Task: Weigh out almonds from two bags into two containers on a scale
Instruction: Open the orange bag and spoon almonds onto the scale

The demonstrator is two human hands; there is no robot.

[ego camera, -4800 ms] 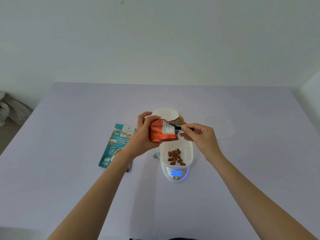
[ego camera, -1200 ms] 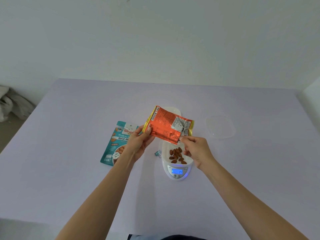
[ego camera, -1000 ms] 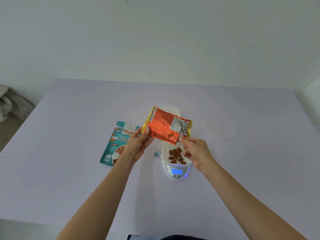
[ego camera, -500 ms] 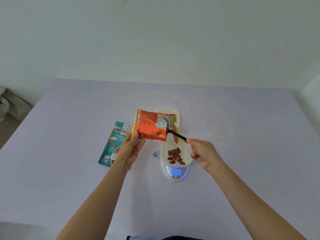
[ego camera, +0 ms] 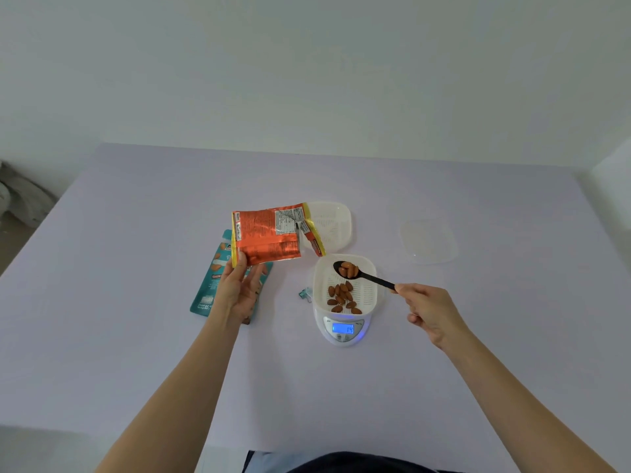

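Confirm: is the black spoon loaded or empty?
Loaded. Brown almonds lie in the black plastic spoon, held by the right hand above the white ribbed container on the white digital scale.

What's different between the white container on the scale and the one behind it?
The near container sits on the scale and holds almonds; the far container rests on the table and looks empty. The orange bag overlaps the far container's left edge; a spoon of almonds hovers over the near container. Both are white, ribbed inside.
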